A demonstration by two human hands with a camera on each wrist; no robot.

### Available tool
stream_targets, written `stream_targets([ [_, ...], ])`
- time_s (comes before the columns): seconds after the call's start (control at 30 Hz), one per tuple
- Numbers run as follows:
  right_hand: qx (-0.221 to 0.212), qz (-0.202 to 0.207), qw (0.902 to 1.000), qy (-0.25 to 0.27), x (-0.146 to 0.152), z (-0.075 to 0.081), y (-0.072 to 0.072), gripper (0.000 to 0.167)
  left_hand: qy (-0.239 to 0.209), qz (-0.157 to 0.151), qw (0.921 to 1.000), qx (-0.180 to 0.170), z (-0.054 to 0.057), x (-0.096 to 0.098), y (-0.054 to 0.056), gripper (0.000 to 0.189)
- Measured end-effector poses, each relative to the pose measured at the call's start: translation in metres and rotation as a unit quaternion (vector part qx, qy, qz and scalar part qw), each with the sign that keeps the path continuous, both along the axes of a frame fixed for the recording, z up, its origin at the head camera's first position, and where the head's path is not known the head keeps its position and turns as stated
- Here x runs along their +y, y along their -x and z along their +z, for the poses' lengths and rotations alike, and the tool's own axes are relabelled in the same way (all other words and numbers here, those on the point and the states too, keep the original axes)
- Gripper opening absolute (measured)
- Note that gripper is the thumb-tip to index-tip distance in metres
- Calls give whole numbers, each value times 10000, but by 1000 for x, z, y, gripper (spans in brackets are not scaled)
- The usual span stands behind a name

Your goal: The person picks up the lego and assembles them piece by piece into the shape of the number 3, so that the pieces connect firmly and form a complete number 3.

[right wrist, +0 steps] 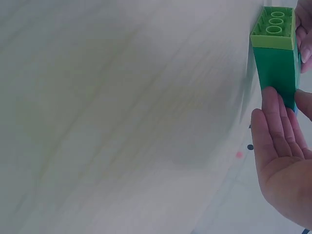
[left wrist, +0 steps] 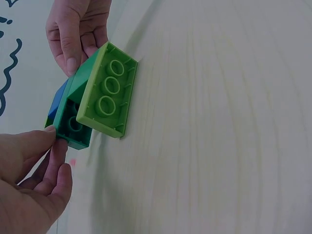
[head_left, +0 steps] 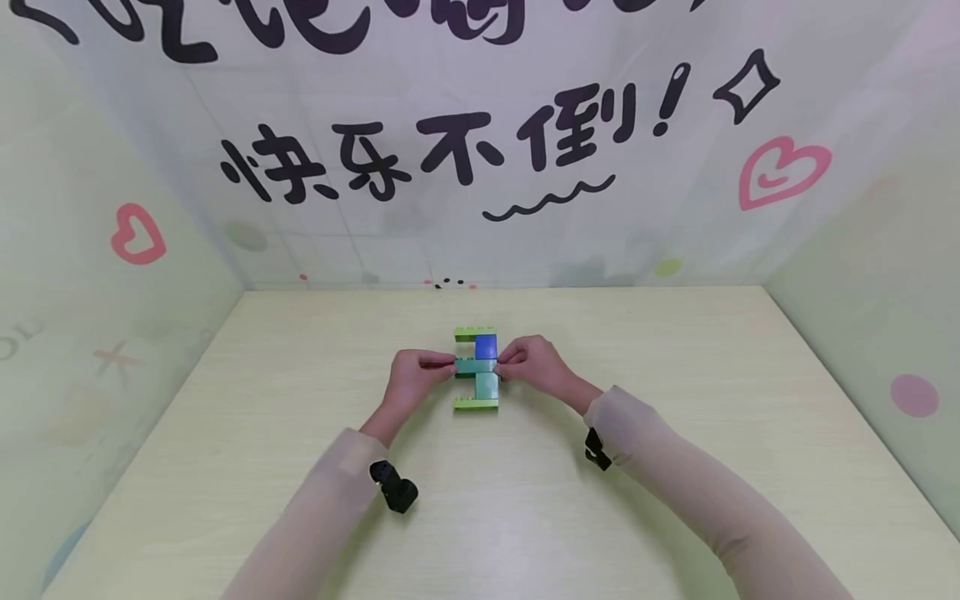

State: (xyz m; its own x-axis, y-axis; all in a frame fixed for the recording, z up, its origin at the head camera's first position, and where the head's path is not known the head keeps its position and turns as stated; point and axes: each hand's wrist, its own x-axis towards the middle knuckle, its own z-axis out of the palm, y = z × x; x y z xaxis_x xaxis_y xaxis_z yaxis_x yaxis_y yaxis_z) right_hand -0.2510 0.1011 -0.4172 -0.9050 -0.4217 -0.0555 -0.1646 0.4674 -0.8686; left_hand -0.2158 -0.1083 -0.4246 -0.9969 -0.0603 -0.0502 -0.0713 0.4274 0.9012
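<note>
Both hands hold a figure of toy building bricks, shaped like a mirrored E in the head view. A lime brick point(head_left: 476, 405) forms its near end, another lime brick point(head_left: 466, 333) its far end. Between them sit a blue brick point(head_left: 486, 347), a teal brick point(head_left: 467, 366) and a green brick point(head_left: 487, 386). My left hand point(head_left: 415, 377) pinches the teal brick's protruding left end between thumb and fingers. On the opposite side, my right hand point(head_left: 538, 367) grips the figure near its middle. The left wrist view shows the near lime brick's hollow, ringed underside point(left wrist: 123, 100). I cannot tell whether the figure touches the table.
A pale wood-grain table point(head_left: 480, 517) lies under both arms. Behind it rises a white wall sheet point(head_left: 420, 242) with black lettering, and printed side panels point(head_left: 862, 333) flank it. Each wrist carries a black device point(head_left: 395, 487).
</note>
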Motion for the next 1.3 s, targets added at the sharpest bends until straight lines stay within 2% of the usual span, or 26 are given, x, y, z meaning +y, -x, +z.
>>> stream_targets([
  [0.23,-388,-36,9992,30,1,-1,1,15,52,5,10000,-38,-1,2,0,19],
  [0.5,-395,-108,9991,-144,0,-1,1,15,128,28,9999,-16,-6,4,2,18],
  [0.83,-756,-202,9969,-124,-1,-5,3,14,186,-43,9997,-133,-8,5,2,18],
  [1.07,-765,-113,9970,-2,2,-7,4,15,136,-83,9995,-263,-8,3,4,18],
  [1.3,-622,119,9980,-10,10,-9,9,17,184,-353,9985,-364,-2,-3,5,22],
])
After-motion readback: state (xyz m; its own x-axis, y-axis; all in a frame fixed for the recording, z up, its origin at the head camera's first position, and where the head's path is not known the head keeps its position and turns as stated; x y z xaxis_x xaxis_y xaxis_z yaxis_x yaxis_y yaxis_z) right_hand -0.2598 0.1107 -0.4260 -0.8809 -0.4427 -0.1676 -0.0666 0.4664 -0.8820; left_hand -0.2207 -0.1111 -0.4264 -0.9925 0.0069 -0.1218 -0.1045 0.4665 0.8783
